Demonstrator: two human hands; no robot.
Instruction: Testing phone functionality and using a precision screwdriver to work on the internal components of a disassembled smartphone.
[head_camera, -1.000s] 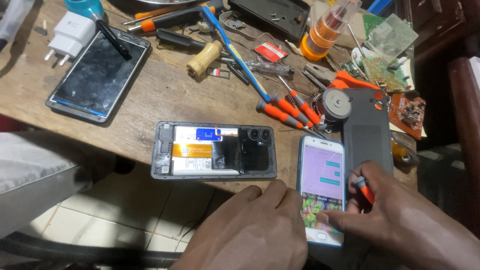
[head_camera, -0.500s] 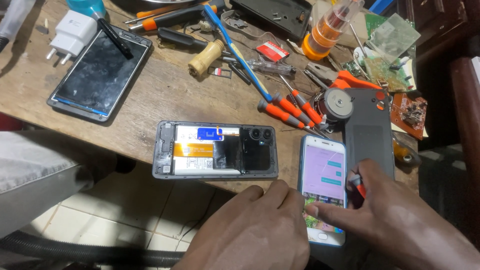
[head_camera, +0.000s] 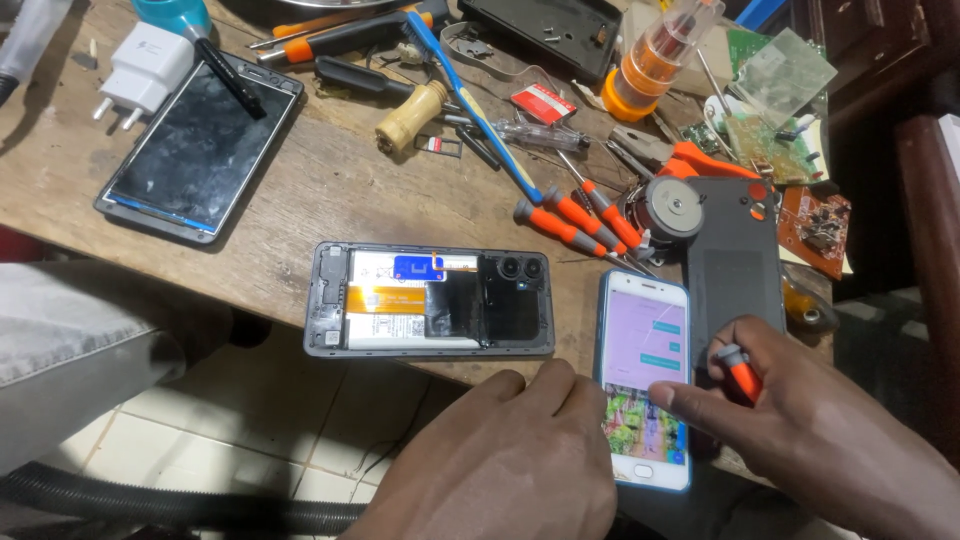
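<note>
A lit phone (head_camera: 643, 340) with a pale purple screen lies at the wooden table's (head_camera: 330, 190) front edge. My left hand (head_camera: 500, 460) rests on its lower left side, thumb at the phone's edge. My right hand (head_camera: 800, 430) grips a small orange-handled screwdriver (head_camera: 740, 372) while its index finger touches the lower part of the screen. To the left lies an opened phone (head_camera: 430, 300) with its back removed, showing battery, orange flex cable and cameras. A dark grey back cover (head_camera: 735, 255) lies to the right of the lit phone.
A phone with a dark screen (head_camera: 200, 150) and a white charger plug (head_camera: 140, 72) lie at the left. Several orange-handled screwdrivers (head_camera: 575, 215), a blue tool (head_camera: 470, 100), a wooden handle (head_camera: 410, 115), an orange bit holder (head_camera: 655, 60) and circuit boards (head_camera: 775, 130) crowd the back. A tiled floor shows below.
My right index finger has moved left onto the lower part of the lit phone's screen. The left hand stays at the phone's lower left, and the view has shifted slightly.
</note>
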